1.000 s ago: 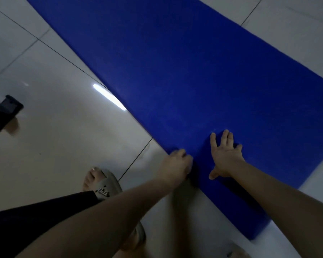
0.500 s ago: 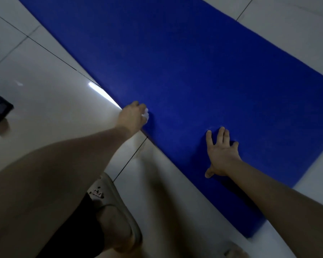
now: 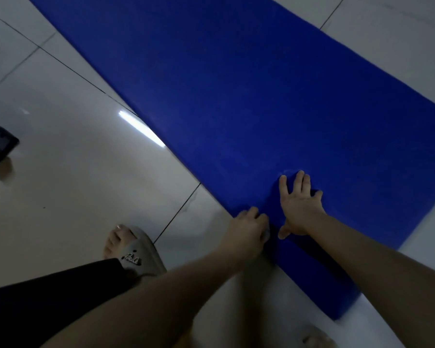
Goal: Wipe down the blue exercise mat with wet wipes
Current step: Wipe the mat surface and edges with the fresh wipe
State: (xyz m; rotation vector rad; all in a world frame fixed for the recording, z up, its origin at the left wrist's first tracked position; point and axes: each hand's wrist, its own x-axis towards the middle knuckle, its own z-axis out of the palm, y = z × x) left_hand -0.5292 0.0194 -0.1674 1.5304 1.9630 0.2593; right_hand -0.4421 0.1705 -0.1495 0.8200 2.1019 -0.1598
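the blue mat (image 3: 261, 96) lay flat on the tiled floor (image 3: 73, 177); on the mat, near its long edge, the right hand (image 3: 299, 207) pressed flat, fingers spread; at that edge the left hand (image 3: 249, 227) curled its fingers round a pale wipe (image 3: 267, 233)

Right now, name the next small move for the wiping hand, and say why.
Probably sweep the left hand forward along the edge of the blue mat. It grips a wet wipe at that edge, close to the body, and the right hand presses the mat flat beside it.
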